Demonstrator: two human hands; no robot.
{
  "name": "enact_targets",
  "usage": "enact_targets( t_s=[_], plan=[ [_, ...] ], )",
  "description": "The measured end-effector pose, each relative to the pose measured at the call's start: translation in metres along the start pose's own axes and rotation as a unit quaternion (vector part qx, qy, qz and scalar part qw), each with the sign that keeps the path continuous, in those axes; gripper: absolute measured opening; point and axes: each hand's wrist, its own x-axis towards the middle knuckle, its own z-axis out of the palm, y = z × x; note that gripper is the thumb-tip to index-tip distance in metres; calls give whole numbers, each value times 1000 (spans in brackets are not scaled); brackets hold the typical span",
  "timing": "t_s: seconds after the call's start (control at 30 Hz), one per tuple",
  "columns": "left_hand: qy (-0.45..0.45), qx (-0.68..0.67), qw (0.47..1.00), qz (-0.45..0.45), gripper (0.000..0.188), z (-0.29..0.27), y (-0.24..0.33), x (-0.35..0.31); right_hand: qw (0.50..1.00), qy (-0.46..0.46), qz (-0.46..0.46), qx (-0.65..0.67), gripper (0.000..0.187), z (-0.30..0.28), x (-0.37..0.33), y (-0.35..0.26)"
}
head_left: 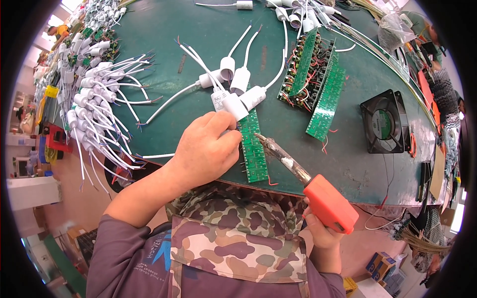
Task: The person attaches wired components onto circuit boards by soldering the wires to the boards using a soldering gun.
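Observation:
My left hand (207, 144) is closed, its fingertips pinching a small pale piece mostly hidden by them, at the left edge of a green circuit board strip (256, 160). A white cable (159, 156) runs out from under this hand. My right hand (322, 231) grips the red handle of a soldering iron (328, 203). Its tip meets the board's upper part or hovers just over it; I cannot tell which. Several white plastic sleeves with cables (241, 79) lie in a cluster just beyond my left hand, one overlapping the board's top end.
At the left lies a big pile of white cabled sleeves (94, 107). Populated circuit board strips (310, 74) stand bundled at right of centre, beside a black fan (385, 121). More sleeves (298, 15) lie at the back. A person (60, 32) is far left.

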Motion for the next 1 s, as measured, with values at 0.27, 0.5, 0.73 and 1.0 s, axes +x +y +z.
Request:
enact_targets(
  t_s=[0.27,0.5,0.73,1.0],
  plan=[
    [-9,7,1000,-2,14,-2,1,1,999,-11,-50,-16,39,-2,5,-2],
    [-32,-13,999,-17,20,-7,3,0,997,8,-73,-5,40,-5,8,0],
    [-91,-33,994,-45,46,-24,-3,-10,992,10,-117,-33,41,-11,2,8],
    [-50,84,993,67,34,-27,-3,9,995,44,-70,62,38,-12,-2,1]
  ],
)
